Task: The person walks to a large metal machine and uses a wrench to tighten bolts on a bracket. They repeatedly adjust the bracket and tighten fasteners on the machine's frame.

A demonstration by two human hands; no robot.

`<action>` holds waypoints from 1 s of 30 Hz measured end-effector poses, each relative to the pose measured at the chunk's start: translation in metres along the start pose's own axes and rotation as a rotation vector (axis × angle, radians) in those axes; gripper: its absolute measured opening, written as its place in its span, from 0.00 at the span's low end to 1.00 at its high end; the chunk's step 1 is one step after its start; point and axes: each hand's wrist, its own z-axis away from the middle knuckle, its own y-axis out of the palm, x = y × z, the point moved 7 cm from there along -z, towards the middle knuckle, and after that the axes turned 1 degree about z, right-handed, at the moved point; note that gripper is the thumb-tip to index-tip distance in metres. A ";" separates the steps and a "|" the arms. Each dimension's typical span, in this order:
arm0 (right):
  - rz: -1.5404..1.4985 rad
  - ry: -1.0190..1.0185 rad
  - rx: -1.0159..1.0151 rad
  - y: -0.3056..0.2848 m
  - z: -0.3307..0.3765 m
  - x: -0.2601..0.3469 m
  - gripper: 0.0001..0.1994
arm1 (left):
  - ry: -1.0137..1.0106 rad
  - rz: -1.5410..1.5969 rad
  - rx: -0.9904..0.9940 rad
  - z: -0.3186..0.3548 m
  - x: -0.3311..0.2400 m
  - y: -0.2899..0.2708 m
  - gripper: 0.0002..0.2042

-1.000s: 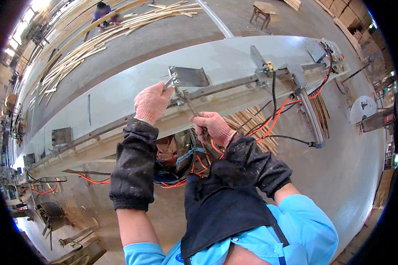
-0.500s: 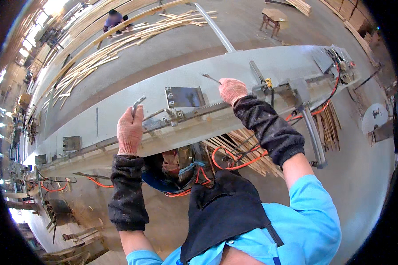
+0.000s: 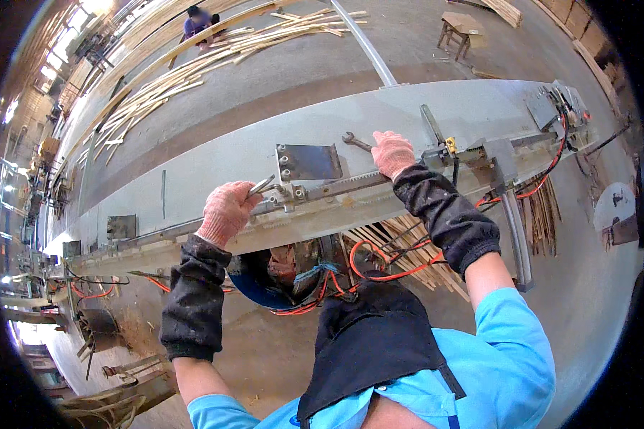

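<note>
- The wrench (image 3: 358, 142), an open-ended one, is just above the centre of the frame, over the long grey machine bed (image 3: 215, 171), its jaw end pointing to the upper left.
- The right hand (image 3: 393, 155), in a pink knitted glove, is closed around the wrench's other end, right of centre.
- The left hand (image 3: 227, 211), gloved alike, is left of centre, its fingers closed on a slim metal tool (image 3: 262, 186) (mostly hidden by the glove, so its exact kind is hard to tell).
- Just right of that tool is a small bolted fitting (image 3: 290, 194) on the bed's near edge; whether the two touch cannot be told.
- A dark metal bracket (image 3: 313, 162) with bolts along its left side stands just above the fitting, between the hands.
- Right of the right hand, a yellow fitting (image 3: 451, 145) sits by a dark upright plate (image 3: 431, 124).
- Below the bed, at lower centre, are a blue round container (image 3: 245, 284) and a looping orange hose (image 3: 423, 264).
- Wooden strips (image 3: 166, 93) lie across the floor at upper left, near a crouching person (image 3: 196, 26); a wooden stool (image 3: 462, 26) stands at upper right.
</note>
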 end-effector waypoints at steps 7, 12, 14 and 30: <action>-0.181 -0.037 -0.223 -0.004 0.011 0.004 0.21 | -0.150 0.906 -0.364 0.007 0.090 0.009 0.12; -0.159 0.009 -0.225 -0.009 0.013 -0.007 0.21 | -0.213 0.159 -0.139 -0.015 0.085 -0.047 0.14; -0.162 0.002 -0.230 -0.003 0.010 -0.003 0.22 | -0.238 -0.077 -0.102 -0.020 0.113 -0.019 0.12; -0.211 0.029 -0.180 -0.003 0.011 -0.005 0.22 | -0.188 0.199 0.179 -0.002 0.047 0.015 0.16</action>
